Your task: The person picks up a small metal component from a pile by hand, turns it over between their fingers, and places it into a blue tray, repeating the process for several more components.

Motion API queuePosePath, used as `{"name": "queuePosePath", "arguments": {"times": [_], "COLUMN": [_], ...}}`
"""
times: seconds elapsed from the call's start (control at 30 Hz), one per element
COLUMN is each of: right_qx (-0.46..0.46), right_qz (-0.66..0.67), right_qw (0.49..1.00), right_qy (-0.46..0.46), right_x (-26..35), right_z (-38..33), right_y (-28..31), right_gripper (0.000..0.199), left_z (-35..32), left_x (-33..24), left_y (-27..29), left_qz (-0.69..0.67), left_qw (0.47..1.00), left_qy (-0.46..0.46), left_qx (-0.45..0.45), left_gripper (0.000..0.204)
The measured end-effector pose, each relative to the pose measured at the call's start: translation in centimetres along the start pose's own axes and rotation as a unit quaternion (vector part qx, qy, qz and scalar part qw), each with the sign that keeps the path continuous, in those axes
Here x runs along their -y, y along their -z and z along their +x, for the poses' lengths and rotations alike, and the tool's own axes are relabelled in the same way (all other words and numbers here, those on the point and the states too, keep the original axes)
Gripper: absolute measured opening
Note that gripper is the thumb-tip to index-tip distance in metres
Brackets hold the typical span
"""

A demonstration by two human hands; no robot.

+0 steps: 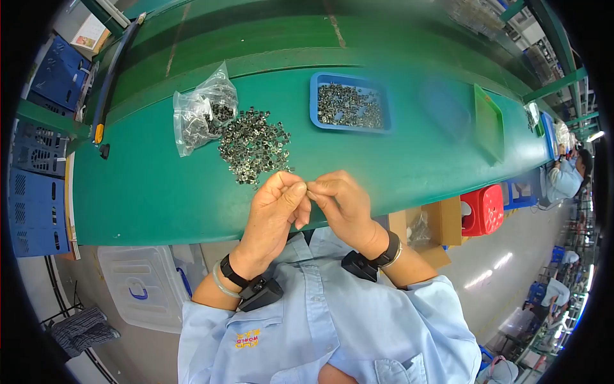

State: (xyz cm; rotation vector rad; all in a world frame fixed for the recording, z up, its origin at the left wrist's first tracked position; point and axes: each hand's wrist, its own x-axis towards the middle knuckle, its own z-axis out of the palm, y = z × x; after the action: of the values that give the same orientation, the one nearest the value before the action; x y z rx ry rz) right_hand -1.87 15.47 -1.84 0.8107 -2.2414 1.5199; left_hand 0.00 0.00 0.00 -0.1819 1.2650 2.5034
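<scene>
My left hand [276, 211] and my right hand [342, 206] meet above the front part of the green table, fingertips pinched together. Whatever sits between them is too small to make out. Just beyond my left hand spreads a loose pile of small shiny metal parts [252, 146]. Against the pile's left side lies a clear plastic bag [192, 121] with more such parts inside. Farther back, right of the pile, a blue tray [314, 102] holds many small metal pieces [348, 105].
On the table's right lies a green tray [489, 125]. A red stool [484, 211] and a cardboard box [451, 221] stand past the near right edge. Below left is a clear lidded bin [141, 288]. Blue crates [38, 208] stack at far left. A co-worker [566, 179] sits far right.
</scene>
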Motion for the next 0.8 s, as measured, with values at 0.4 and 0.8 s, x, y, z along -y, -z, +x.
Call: {"name": "queuePosePath", "arguments": {"times": [0.4, 0.8], "right_qx": [0.038, 0.109], "right_qz": [-0.005, -0.278], "right_qw": [0.999, 0.948], "right_qy": [0.021, 0.107], "right_x": [-0.5, -4.1], "right_z": [2.5, 9.5], "right_y": [1.4, 2.2], "right_gripper": [0.019, 0.015], "left_z": [0.8, -0.7], "left_x": [-1.1, -1.1], "left_y": [0.6, 3.8], "left_qz": [0.041, -0.03], "left_qw": [0.999, 0.999], "left_qy": [0.025, 0.034], "left_qx": [0.024, -0.005], "left_gripper": [0.015, 0.016]}}
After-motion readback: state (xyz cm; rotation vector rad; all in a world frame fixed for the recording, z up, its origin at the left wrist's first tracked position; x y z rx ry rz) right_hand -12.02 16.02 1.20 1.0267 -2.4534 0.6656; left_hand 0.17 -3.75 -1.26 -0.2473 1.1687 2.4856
